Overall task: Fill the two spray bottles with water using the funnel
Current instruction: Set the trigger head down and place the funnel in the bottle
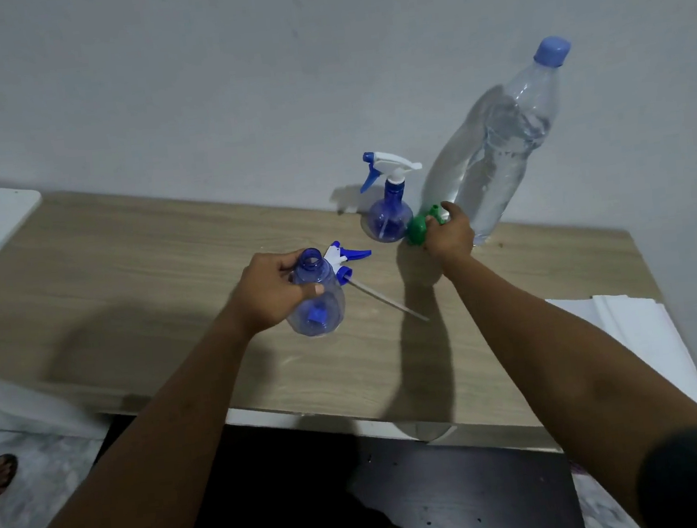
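Fingers of the left hand (270,291) curl round the uncapped spray bottle (323,309); those of the right hand (451,239) grip the green funnel (417,230), the water bottle (498,149) just beyond them

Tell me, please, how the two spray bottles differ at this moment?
The near bottle has its neck open, its trigger head lying on the table beside it; the far bottle has its head screwed on. The left hand grips the near bottle, while the far bottle stands unheld near the wall. Both are round, clear blue and look empty.
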`<state>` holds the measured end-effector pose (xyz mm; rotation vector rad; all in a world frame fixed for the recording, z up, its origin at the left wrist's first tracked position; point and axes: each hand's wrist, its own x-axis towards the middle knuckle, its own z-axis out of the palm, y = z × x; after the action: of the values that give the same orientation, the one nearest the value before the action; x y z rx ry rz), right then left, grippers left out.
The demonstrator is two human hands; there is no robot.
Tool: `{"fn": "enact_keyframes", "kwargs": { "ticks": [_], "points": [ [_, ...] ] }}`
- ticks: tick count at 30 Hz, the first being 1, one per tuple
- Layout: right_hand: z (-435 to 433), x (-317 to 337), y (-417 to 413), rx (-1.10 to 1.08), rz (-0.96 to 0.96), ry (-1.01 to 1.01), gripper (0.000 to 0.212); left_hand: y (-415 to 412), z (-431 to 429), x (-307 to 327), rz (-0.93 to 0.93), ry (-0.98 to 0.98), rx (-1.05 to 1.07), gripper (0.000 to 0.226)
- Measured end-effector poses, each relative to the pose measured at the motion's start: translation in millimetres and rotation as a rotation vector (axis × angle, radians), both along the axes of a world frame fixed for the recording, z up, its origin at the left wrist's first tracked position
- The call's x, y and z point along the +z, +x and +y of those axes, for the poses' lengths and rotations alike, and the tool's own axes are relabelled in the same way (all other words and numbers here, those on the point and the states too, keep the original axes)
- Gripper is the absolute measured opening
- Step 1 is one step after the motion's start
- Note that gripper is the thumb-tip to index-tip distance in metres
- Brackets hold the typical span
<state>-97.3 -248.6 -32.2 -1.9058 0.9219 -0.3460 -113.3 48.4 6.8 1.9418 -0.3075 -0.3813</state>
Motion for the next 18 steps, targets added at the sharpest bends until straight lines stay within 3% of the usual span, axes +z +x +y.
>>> {"fn": "enact_keyframes", "kwargs": {
  "ticks": [7,18],
  "points": [
    [1,-11,-1,-0.051,-0.028,0.007,0.019,2,2,-4,-0.022,-0.01,-0.02,0.047],
    [17,-13,-43,0.075,0.039,-0.092,0.02,-1,4,0,0.019,-0.048,-0.033,0.05]
  ]
}}
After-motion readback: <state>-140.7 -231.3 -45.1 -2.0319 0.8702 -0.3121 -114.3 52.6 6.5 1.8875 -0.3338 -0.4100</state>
